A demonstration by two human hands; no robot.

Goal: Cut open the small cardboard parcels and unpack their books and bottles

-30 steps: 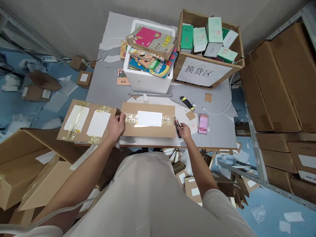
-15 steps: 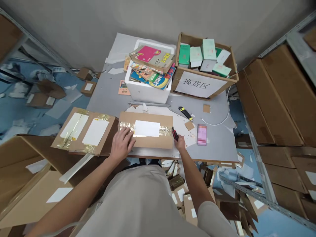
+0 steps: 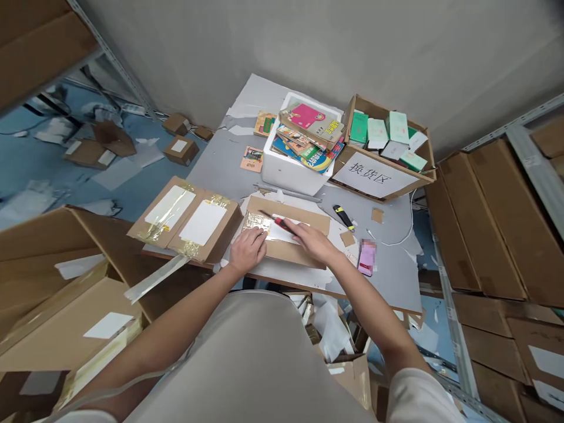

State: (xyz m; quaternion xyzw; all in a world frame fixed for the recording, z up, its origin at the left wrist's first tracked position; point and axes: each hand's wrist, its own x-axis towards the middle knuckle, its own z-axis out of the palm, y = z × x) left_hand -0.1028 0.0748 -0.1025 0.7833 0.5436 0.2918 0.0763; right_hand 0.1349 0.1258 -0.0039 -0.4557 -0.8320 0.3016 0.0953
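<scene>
A taped cardboard box with a white label lies on the table in front of me. On its left end, by the clear tape, my left hand rests with fingers laid on the surface, holding nothing. Over the label, my right hand is wrapped round a red and black utility knife. Its blade points left toward the taped end; whether it touches the tape I cannot tell. My right hand partly covers the label.
Left of the box stand two labelled cartons. Behind are a white foam box of books and a carton of green boxes. A yellow-black cutter and a phone lie right. Shelves flank the table.
My right hand has carried the knife from the box's right end leftward over the label toward the taped left end. My left hand stays on the left end. The camera view has turned.
</scene>
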